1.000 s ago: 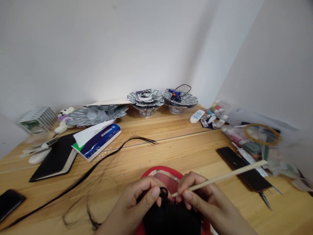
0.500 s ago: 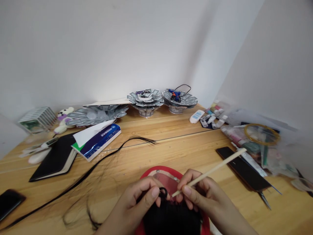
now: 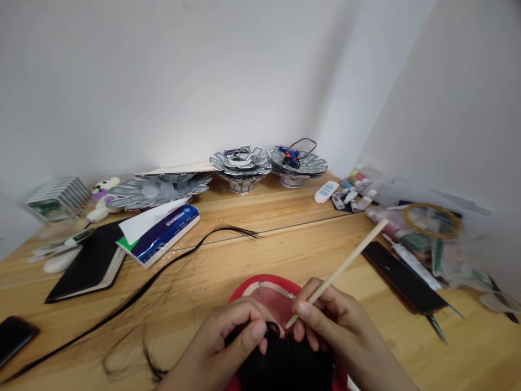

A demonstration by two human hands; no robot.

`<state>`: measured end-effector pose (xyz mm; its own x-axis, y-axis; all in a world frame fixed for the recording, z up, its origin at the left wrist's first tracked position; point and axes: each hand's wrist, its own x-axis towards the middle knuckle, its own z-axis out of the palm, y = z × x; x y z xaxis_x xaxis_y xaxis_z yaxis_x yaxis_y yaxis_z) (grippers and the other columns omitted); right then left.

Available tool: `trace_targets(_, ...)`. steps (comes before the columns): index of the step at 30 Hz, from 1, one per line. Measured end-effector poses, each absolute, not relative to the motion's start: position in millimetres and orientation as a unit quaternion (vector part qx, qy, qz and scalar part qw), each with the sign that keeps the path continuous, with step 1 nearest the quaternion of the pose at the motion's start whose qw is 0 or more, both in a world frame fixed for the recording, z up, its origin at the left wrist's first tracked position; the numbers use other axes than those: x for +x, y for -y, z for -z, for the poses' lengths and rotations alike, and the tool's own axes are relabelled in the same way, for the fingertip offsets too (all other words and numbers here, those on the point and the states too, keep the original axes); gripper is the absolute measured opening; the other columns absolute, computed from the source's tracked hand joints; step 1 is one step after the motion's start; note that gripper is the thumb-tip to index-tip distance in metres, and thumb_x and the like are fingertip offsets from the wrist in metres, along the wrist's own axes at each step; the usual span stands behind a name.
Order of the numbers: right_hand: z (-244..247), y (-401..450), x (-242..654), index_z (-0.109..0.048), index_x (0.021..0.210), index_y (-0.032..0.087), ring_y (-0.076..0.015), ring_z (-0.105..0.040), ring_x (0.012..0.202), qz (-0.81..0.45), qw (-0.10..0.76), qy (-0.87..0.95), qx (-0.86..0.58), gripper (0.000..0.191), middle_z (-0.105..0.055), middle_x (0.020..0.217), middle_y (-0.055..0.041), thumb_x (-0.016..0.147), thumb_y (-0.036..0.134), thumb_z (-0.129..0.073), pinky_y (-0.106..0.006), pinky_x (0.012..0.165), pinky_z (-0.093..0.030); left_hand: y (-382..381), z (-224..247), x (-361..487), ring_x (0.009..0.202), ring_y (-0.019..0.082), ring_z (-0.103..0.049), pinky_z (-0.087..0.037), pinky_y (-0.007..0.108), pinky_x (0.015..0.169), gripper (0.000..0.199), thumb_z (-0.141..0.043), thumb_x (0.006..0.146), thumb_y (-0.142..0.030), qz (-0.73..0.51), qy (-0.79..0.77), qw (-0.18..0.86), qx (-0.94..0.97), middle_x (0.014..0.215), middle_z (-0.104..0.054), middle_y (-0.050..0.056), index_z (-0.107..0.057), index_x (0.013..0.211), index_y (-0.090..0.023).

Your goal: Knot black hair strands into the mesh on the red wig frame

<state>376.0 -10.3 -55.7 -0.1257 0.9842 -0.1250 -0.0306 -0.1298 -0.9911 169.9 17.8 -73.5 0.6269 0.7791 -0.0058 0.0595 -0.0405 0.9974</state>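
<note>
My left hand (image 3: 230, 334) pinches a small loop of black hair (image 3: 273, 328) between thumb and forefinger. Like a pen, my right hand (image 3: 331, 320) grips a pale wooden-handled tool (image 3: 350, 259), its lower end close to that loop; too little shows of the tip to tell its shape. Both hands rest over a red rounded form (image 3: 239, 289), which carries pinkish netting (image 3: 278, 303) edged by a light band with pins. Dense black hair (image 3: 287, 366) covers its near part, below my fingers.
A long strand of black hair (image 3: 140, 293) trails across the wooden table on the left, near a blue packet (image 3: 169, 232) and a black notebook (image 3: 87, 266). On the right lie a dark flat case (image 3: 402, 277) and bagged supplies. A glue gun (image 3: 290, 156) sits in a grey petalled bowl.
My right hand has tilted the wooden-handled tool steeper, its upper end swinging left and down. The left hand keeps the hair loop pinched. The whole view has shifted slightly.
</note>
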Motion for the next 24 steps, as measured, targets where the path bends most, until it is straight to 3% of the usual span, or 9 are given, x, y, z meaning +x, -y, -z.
trace_targets(12,60.1,14.5,373.3,-0.059,0.070,0.019,-0.0097,-0.051,0.051,-0.497,0.441,0.541,-0.515,0.041,-0.060,0.062,0.0012,0.093,0.052,-0.061,-0.021,0.049,-0.039,-18.1,68.3,168.8,0.081,0.016,-0.062,-0.042,0.024,0.071,0.037,-0.050,0.098,-0.048,-0.267,-0.319,0.604,0.679,0.088,-0.071,0.003,-0.071,0.092,-0.019)
trace_targets(16,66.0,17.5,374.0,-0.060,0.070,0.019,-0.0095,-0.053,0.049,-0.453,0.455,0.568,-0.516,0.036,-0.060,0.061,0.0015,0.097,0.044,-0.059,-0.020,0.047,-0.041,-17.5,64.3,167.2,0.087,0.017,-0.065,-0.044,0.024,0.078,0.038,-0.049,0.099,-0.047,-0.270,-0.307,0.605,0.683,0.094,-0.072,0.004,-0.068,0.083,-0.018)
trace_targets(21,75.4,20.4,374.5,-0.065,0.072,0.020,-0.0088,-0.057,0.050,-0.365,0.518,0.605,-0.482,0.030,-0.062,0.063,0.0021,0.099,0.030,-0.058,-0.018,0.047,-0.043,-19.6,61.5,166.5,0.079,0.013,-0.062,-0.046,0.021,0.077,0.032,-0.049,0.100,-0.039,-0.276,-0.301,0.593,0.694,0.093,-0.071,0.001,-0.067,0.082,-0.019)
trace_targets(24,79.4,21.7,373.2,-0.068,0.077,0.022,-0.0084,-0.061,0.051,-0.324,0.544,0.622,-0.461,0.023,-0.066,0.067,0.0028,0.097,0.022,-0.059,-0.016,0.049,-0.047,-21.1,57.2,162.3,0.088,0.013,-0.066,-0.048,0.020,0.083,0.033,-0.047,0.101,-0.037,-0.271,-0.305,0.579,0.706,0.100,-0.072,0.001,-0.063,0.078,-0.020)
